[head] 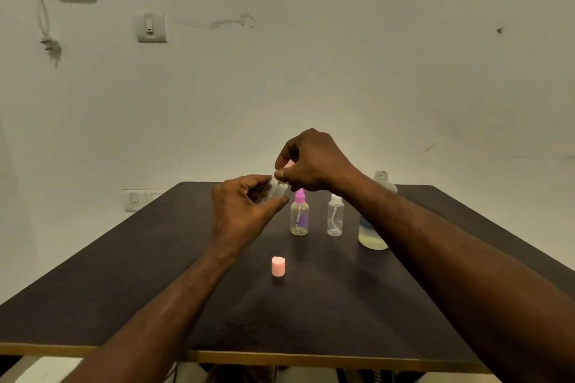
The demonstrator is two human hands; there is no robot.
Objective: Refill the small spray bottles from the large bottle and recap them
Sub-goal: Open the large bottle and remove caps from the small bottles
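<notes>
While the left hand [241,211] grips a small clear bottle [278,190] tilted rightward above the table [124,274], the right hand [311,162] pinches what appears to be its pink sprayer [290,164] directly over the neck.

Cap [278,266] on table [93,274], before two small bottles [299,214]; large bottle [373,227] right.

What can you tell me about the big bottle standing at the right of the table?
The large bottle looks like clear plastic and stands upright on the dark table, to the right of two small spray bottles. Its threaded neck is open, with no cap on it. Pale yellowish liquid fills only its bottom part. The right forearm crosses in front of its middle and hides it. Neither of the hands touches it.
</notes>
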